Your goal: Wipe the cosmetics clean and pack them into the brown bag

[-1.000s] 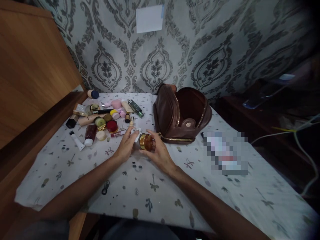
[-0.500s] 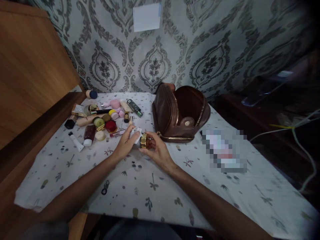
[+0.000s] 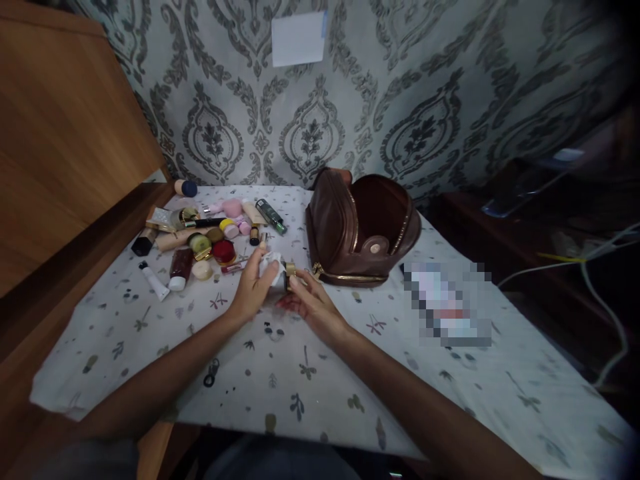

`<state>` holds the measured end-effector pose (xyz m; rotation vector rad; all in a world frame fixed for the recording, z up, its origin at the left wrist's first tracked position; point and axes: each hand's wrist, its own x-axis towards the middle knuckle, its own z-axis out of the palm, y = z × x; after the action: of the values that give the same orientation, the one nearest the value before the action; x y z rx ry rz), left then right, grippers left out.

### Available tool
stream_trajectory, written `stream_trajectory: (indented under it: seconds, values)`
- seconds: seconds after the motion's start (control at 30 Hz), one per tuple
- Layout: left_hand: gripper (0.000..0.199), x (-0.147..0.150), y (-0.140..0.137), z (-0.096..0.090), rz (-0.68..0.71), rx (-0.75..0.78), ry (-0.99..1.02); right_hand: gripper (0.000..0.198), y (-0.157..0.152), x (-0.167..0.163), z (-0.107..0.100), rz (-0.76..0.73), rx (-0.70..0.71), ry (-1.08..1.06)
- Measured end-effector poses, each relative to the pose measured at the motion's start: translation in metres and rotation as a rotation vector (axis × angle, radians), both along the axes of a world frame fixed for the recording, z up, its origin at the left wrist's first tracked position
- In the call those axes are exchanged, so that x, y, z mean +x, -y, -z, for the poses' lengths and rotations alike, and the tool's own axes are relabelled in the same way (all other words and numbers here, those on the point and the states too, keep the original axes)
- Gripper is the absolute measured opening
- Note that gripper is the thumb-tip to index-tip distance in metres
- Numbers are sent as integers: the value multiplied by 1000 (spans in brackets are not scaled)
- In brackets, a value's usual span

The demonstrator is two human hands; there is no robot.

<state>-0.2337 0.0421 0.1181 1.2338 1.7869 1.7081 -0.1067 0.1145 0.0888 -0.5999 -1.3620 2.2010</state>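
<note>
Right hand: rolling over since half a second ago, curling partly closed around the gold-banded jar, tightness not showing.
Patterned wall: rising behind.
Tablecloth: bearing leaf prints.
Brown bag: gaping unzipped.
Left hand: pinching white tissue against the jar.
Jar: staying mostly hidden between both hands; possibly slipping cloth-ward if turning in a loose hold.
Tissue: perhaps tearing under hard rubbing.

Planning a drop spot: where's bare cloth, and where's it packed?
Bare: cloth between left arm and right arm, down to the near edge, bar a dark mark I can't identify; left of the left arm, nearer than the white tube; right of the right arm, nearer than the pixelated item. Tight: between green bottle and bag. Crowded: cosmetics, back left.
</note>
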Motion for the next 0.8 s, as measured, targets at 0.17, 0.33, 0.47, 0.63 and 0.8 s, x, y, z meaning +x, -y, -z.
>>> stream_trajectory:
  seconds: [0.17,0.33,0.47,0.63,0.8]
  values:
    - [15,-2,3,-5,81,-13,-181,42,-1,1,-6,7,-84,-64]
    - [24,-21,-2,-4,190,-149,-11,46,-2,5,-10,-11,50,-48]
    - [22,-29,-5,-5,178,-219,310,52,-2,6,-10,-69,93,-57]
    - [29,-23,-4,-11,148,-239,567,41,-1,4,-11,-25,-64,-166]
    - [28,-18,-4,-5,93,-112,417,28,-1,1,-13,51,-203,-226]
